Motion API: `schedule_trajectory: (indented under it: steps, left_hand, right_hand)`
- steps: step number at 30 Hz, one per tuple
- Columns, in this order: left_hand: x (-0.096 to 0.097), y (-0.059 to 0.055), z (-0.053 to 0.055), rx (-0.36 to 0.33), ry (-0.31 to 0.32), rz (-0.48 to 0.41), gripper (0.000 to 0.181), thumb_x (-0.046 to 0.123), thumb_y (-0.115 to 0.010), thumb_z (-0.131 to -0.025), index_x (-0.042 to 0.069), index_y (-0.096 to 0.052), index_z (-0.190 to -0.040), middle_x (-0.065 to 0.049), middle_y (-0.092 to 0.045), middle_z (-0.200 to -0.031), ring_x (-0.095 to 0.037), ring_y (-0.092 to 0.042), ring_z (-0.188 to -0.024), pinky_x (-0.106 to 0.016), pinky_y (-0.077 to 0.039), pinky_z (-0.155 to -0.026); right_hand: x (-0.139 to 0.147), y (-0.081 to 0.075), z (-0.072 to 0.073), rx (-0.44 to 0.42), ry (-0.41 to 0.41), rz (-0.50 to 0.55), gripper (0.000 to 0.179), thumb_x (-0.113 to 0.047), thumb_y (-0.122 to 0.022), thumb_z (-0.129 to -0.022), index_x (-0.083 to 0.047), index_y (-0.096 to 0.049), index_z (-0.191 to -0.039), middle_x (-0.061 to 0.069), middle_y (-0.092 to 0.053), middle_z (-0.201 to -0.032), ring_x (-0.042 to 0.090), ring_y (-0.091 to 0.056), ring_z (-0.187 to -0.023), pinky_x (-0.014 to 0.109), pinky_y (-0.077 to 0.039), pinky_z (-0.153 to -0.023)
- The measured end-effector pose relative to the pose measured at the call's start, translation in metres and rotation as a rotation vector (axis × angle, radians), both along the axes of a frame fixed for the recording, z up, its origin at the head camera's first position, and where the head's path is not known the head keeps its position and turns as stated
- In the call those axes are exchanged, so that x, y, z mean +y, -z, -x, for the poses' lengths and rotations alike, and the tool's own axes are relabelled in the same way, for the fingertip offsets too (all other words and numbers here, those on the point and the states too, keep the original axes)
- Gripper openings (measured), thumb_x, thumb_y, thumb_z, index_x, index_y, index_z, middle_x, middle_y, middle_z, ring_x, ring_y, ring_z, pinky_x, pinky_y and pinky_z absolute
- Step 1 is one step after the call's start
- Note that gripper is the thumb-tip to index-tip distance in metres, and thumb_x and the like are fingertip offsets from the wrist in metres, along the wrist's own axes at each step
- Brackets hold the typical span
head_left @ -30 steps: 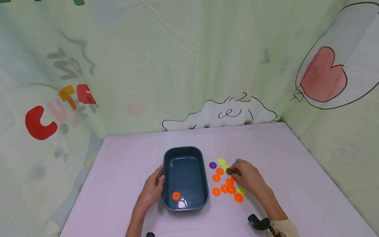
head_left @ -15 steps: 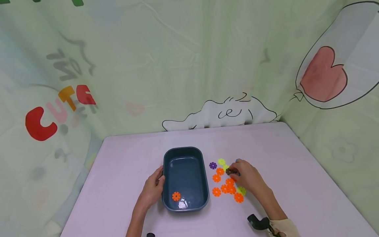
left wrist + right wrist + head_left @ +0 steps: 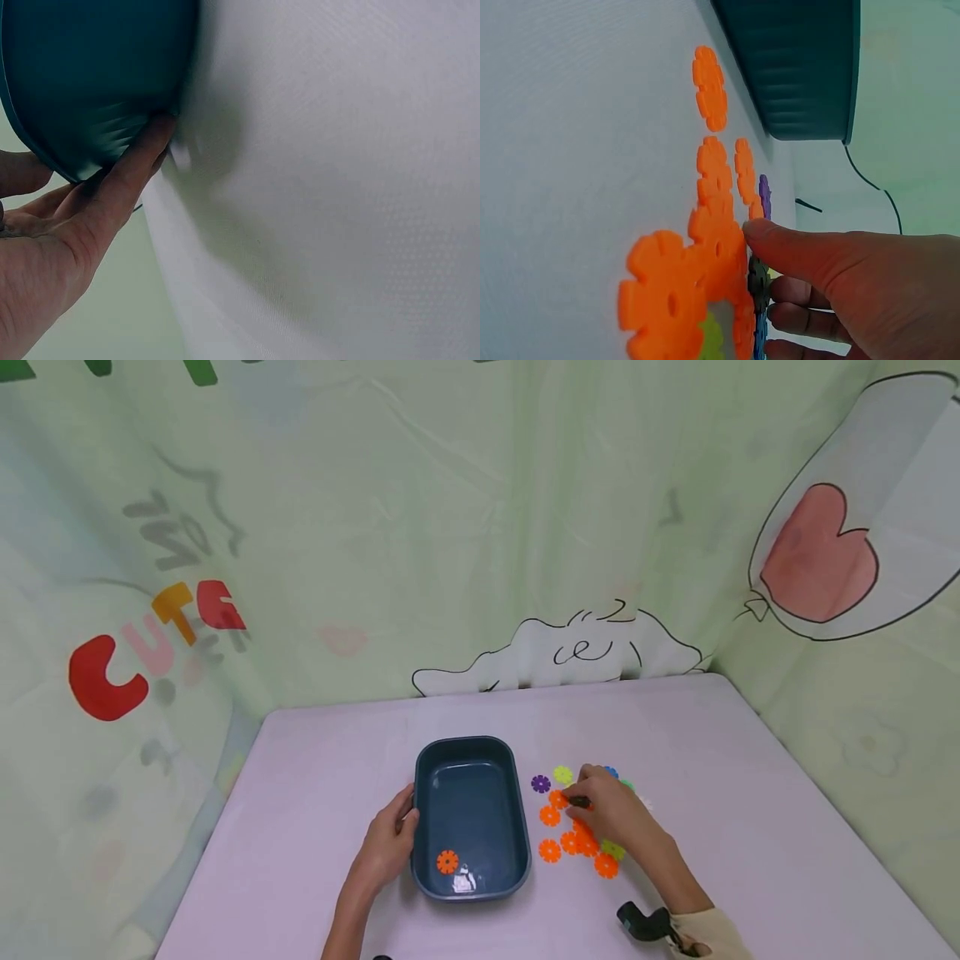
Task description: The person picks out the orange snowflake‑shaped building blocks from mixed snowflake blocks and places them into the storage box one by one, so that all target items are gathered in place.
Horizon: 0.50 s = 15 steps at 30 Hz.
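Observation:
On the table stands a dark blue plastic tray (image 3: 471, 817), with one orange snowflake-shaped plastic disc (image 3: 447, 862) inside it. My left hand (image 3: 386, 843) holds the tray's left side, thumb at the rim and fingers along the outer wall, as the left wrist view shows. My right hand (image 3: 621, 810) pinches a dark brown snowflake disc (image 3: 758, 283) between thumb and fingers, just over the scattered pieces. Around it lie several orange discs (image 3: 550, 851), a purple disc (image 3: 541, 784) and yellow-green discs (image 3: 563, 774). My hand partly covers others.
Just beyond the right fingers a blue disc (image 3: 611, 772) and a green one (image 3: 627, 784) peek out. A pale disc edge shows beside the hand. The table (image 3: 330, 760) has a light cloth and meets a printed curtain (image 3: 420, 527) at its back edge.
My right hand has shifted slightly left and nearer with the dark brown disc, uncovering the blue and green discs behind it. The left hand and tray stay in place.

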<state>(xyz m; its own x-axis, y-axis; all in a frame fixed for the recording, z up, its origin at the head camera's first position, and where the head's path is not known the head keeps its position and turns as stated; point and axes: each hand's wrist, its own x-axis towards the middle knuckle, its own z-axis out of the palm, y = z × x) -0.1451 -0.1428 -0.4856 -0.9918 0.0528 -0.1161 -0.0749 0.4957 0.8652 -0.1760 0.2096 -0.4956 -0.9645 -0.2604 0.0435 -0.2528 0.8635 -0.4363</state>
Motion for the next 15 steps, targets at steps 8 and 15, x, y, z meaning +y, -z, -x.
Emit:
schedule_trajectory:
  steps: [8,15]
  left_hand:
    - [0.0,0.0,0.0,0.007,-0.003,-0.008,0.054,0.01,-0.051,-0.114,0.001,-0.039,-0.165,-0.027,-0.049,-0.162,-0.047,-0.056,-0.143,-0.055,-0.052,-0.112]
    - [0.001,-0.001,-0.001,0.009,-0.001,-0.009,0.054,0.011,-0.051,-0.114,0.001,-0.039,-0.165,-0.026,-0.049,-0.162,-0.047,-0.056,-0.143,-0.054,-0.052,-0.112]
  right_hand:
    - [-0.006,-0.002,0.004,0.078,-0.041,-0.029,0.014,-0.009,-0.09,-0.088,-0.005,-0.085,-0.1,0.0,-0.053,-0.086,0.016,-0.051,-0.082,0.021,-0.049,-0.06]
    - [-0.01,-0.001,0.012,0.069,-0.036,-0.057,0.015,-0.01,-0.092,-0.086,-0.006,-0.082,-0.096,0.002,-0.059,-0.09,0.017,-0.055,-0.085,0.024,-0.058,-0.067]
